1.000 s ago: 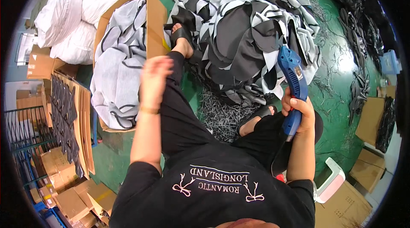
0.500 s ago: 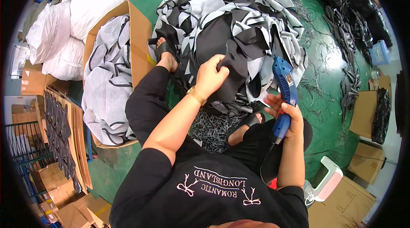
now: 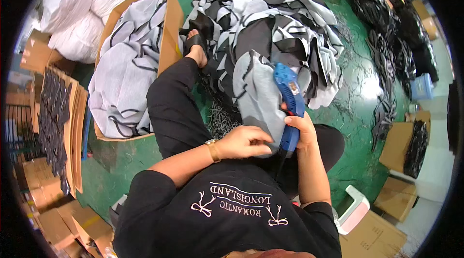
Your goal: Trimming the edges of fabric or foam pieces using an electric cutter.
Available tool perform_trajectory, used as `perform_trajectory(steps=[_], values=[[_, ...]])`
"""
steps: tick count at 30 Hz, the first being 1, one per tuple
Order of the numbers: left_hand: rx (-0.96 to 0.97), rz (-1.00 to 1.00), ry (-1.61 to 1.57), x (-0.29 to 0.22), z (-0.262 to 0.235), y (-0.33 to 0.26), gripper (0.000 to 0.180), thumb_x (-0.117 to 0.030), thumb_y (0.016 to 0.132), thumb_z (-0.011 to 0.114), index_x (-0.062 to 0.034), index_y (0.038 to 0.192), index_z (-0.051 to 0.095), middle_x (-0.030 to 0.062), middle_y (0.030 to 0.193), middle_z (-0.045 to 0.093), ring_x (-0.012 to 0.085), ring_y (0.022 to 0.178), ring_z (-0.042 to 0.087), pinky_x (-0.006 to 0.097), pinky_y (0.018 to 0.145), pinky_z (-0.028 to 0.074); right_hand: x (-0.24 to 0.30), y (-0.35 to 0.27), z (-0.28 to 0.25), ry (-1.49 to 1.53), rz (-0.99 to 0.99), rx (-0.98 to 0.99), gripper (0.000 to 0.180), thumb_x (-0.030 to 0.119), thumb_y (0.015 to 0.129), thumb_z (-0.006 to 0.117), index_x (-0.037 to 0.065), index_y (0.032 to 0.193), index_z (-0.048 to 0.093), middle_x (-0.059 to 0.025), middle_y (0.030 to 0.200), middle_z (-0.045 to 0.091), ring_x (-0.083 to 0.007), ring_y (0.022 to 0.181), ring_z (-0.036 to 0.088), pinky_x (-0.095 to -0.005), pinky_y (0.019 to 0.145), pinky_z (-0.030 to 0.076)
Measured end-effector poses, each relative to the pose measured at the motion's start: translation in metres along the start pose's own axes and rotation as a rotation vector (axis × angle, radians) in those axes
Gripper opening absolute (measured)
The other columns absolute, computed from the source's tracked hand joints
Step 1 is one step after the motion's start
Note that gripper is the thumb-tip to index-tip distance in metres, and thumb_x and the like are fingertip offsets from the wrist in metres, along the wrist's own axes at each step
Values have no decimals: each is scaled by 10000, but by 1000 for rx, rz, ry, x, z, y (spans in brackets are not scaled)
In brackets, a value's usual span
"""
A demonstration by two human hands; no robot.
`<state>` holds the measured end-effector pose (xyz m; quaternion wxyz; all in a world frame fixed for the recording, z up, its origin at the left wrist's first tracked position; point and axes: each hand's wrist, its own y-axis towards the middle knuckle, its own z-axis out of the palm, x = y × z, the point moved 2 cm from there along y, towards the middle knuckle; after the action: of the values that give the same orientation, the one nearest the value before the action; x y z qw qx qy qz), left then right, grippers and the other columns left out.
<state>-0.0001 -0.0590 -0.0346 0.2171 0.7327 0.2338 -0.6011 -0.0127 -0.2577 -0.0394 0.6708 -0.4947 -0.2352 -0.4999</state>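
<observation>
The person sits on a green floor (image 3: 367, 113) with legs stretched forward. The right hand (image 3: 300, 130) is closed around the handle of a blue tagging gun (image 3: 288, 98), whose nose points up and away from the body. The left hand (image 3: 244, 141), a gold watch at its wrist, pinches the lower edge of a grey cloth piece (image 3: 256, 98) that lies against the gun. Just beyond the hands is a heap of black, white and grey cloth pieces (image 3: 270, 21). To the left stands a cardboard box (image 3: 169, 26) filled with grey cloth. White sacks (image 3: 92, 2) lie behind the box, and a white stool (image 3: 355, 209) stands at lower right.
</observation>
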Motion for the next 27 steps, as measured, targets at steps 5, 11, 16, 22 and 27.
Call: perform_trajectory(steps=[5, 11, 16, 22, 27], values=[[-481, -552, -728, 64, -29, -42, 479, -429, 966, 466, -67, 1279, 444, 68, 1157, 551, 168, 1052, 553, 370, 864, 486, -1, -11, 23, 225, -47, 80, 495, 91, 627, 660, 14, 1097, 524, -95, 933, 608, -205, 823, 608, -307, 776, 511], [-170, -331, -1317, 73, -41, -26, 606, -582, 913, 432, -112, 1295, 466, 62, 1193, 580, 193, 1104, 563, 383, 946, 449, -12, -15, 26, 373, -39, 182, 509, 102, 626, 620, -17, 1113, 530, -130, 940, 627, -240, 826, 629, -339, 772, 534], [-250, -314, -1392, 51, -46, -16, 520, -492, 932, 489, -94, 1266, 513, 39, 1210, 599, 179, 1113, 571, 371, 958, 449, -20, -17, 13, 504, 5, 187, 522, 113, 667, 583, -73, 1152, 527, -172, 950, 655, -285, 798, 657, -388, 755, 557], [-352, -68, -1481, 25, -71, -21, 470, -377, 976, 455, -13, 1269, 514, 99, 1203, 608, 225, 1089, 594, 375, 970, 439, -13, -14, 1, 448, -85, -130, 403, 103, 711, 587, -32, 1089, 559, -135, 1002, 644, -291, 899, 630, -410, 898, 496], [-316, -75, -1419, 9, -68, -25, 402, -291, 971, 495, 4, 1243, 525, 107, 1175, 617, 213, 1062, 611, 371, 928, 483, -9, -2, -21, 130, -93, -221, 440, 100, 726, 652, -21, 1137, 550, -119, 1025, 618, -245, 941, 608, -382, 879, 489]])
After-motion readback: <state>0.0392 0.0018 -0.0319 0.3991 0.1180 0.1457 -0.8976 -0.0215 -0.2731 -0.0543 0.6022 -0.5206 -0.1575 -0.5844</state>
